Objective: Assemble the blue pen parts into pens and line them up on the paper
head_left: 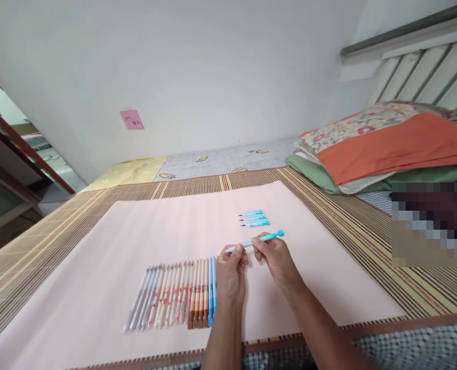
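A light blue pen is held above the pink sheet, its bright blue end pointing right. My left hand pinches its left part near the tip, and my right hand grips it around the middle. Just beyond my hands, several blue-and-white pens with dark tips lie stacked in parallel. To the left of my left wrist runs a row of pens: grey-white ones, patterned reddish ones, brown-and-peach ones and blue ones, the last partly hidden by my left arm.
Under the sheet is a striped bamboo mat. Folded orange and floral cloths lie at the back right, near a white slatted headboard. A yellow cloth lies along the wall, which carries a pink note.
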`<state>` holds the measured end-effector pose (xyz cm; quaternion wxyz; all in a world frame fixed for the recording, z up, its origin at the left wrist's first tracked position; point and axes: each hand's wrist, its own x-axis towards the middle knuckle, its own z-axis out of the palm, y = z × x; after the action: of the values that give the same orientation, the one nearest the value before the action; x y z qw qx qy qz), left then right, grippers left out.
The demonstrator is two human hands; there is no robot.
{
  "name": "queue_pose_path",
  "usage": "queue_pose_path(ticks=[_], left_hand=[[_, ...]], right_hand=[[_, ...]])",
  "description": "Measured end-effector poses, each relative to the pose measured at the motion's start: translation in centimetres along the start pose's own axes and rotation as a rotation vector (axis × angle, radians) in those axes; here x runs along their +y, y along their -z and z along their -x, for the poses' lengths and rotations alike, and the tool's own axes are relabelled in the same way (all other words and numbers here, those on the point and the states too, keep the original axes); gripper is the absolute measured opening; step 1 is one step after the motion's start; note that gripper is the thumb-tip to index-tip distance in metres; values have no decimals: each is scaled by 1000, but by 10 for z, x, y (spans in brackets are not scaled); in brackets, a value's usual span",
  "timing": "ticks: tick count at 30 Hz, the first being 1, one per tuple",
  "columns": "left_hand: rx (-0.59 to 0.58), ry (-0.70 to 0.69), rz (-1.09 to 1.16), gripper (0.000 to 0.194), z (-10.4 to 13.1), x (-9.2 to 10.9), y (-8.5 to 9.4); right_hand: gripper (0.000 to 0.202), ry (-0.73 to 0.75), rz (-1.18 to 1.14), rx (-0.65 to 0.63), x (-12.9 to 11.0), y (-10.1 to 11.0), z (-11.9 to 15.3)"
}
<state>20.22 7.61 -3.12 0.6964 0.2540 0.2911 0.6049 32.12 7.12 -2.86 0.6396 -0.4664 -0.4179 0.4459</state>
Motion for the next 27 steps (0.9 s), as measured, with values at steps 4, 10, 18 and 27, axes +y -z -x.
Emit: queue_pose_path(ticks=[4,10,18,27], left_hand=[[-53,-14,-22,31,1,7,0],[-50,49,3,36,3,5,-3],[144,30,14,42,-4,2,0],[-17,-74,-70,32,0,4,2]], right_hand=[[44,-38,-84,16,2,0,0],[46,-31,-81,31,5,-3,0],[33,-59,-114,-136,8,6,1],[37,-62,-153,3,10,-2,1]])
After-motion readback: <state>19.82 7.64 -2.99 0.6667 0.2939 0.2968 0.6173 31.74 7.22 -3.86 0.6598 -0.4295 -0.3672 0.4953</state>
